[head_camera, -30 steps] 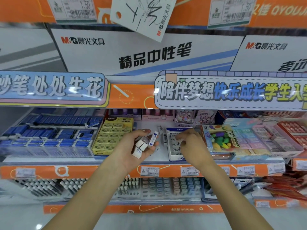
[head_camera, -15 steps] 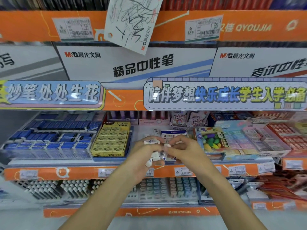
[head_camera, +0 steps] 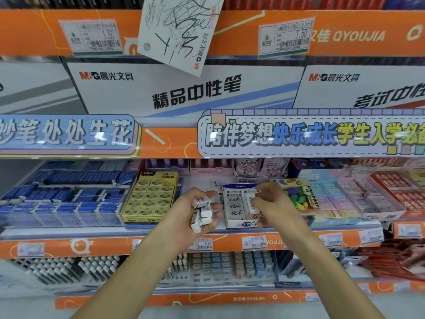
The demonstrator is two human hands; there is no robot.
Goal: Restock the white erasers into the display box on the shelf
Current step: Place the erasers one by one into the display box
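The left hand cups a small stack of white erasers in printed sleeves, just beside the display box on the shelf. The right hand pinches one more eraser over that box, whose rows read "小白". Left of it sits a yellow "2B" box. Price tags show 0.80 and 1.50; header cards read "M&G 晨光文具".

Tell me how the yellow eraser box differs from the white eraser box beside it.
The yellow eraser box looks full in tidy rows; the white eraser box has a gap on its right, where the right hand holds an eraser. The yellow one is wider. Both sit open on the same shelf.
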